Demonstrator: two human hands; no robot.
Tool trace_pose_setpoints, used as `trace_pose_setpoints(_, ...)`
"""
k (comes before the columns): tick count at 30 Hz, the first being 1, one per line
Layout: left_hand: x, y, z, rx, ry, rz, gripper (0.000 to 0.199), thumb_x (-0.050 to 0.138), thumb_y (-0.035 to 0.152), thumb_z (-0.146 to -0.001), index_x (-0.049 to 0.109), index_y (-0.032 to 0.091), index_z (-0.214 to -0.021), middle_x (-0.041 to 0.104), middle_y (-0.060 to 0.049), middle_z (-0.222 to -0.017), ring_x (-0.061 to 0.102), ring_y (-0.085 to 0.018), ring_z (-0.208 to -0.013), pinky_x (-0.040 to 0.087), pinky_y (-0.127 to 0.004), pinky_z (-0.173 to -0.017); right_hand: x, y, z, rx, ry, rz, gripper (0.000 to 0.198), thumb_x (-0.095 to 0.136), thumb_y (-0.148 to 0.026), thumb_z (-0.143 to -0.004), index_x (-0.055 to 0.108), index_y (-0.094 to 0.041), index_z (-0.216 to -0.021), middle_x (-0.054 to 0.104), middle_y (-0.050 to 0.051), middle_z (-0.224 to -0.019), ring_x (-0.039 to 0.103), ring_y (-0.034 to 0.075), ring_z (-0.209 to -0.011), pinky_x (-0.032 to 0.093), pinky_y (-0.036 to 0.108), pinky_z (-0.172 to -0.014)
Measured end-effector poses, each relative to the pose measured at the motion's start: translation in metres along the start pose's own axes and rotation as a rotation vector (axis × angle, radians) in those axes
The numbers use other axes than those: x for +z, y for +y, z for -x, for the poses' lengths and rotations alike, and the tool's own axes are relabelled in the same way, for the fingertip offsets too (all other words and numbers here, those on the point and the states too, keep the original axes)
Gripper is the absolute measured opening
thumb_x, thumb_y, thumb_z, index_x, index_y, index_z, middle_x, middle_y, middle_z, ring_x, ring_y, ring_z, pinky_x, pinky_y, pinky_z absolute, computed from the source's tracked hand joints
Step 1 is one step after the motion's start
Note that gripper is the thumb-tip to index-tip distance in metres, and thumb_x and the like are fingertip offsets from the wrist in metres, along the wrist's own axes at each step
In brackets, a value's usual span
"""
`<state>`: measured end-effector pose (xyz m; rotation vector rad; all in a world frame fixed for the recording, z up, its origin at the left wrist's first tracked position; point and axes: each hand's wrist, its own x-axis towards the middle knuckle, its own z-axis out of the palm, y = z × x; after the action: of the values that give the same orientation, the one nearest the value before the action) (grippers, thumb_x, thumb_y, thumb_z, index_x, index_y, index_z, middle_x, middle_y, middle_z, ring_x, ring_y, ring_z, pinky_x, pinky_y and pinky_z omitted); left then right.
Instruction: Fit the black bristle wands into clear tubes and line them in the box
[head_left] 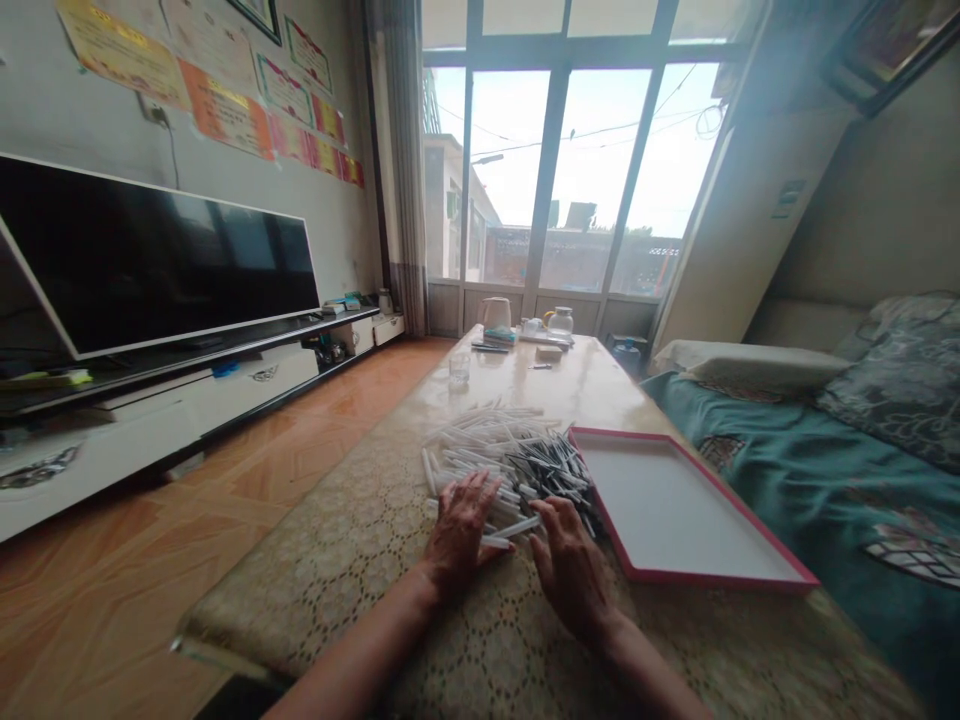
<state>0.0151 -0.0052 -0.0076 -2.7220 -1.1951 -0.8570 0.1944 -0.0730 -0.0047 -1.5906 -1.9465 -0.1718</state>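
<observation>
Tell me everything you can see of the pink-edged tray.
The tray is shallow and rectangular, with a low pink rim around a smooth, pale floor; cardboard or plastic, I can't tell which. It lies flat on the patterned table, to the right of the dark pieces, some of which lie against its left rim. The right hand is near that side, apparently not touching it.

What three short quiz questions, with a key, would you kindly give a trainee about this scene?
1. Which hand is nearer the pink-rimmed tray?
2. True or false: the dark sticks lie inside the tray.
3. Fill in: the left hand is nearest to the ____ tubes.

Key:
1. The right hand.
2. False: the dark sticks lie outside it, on the patterned table.
3. White.
</observation>
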Motion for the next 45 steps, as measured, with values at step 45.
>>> trace_pose_setpoints(45, -0.013, 0.009, 0.008, 0.007, 0.218, 0.327, 0.010, 0.058, 0.014, -0.084, 0.055, 0.022, -0.079, 0.058, -0.001, -0.070, 0.056, -0.017, -0.069, 0.048, -0.027, -0.064, 0.018, 0.007, 0.005, 0.135, 0.207, -0.498, 0.016, 0.043, -0.026, -0.094, 0.059, -0.025, -0.094, 0.057, 0.002, -0.079, 0.058, 0.018, -0.073, 0.047, 0.027, -0.064)
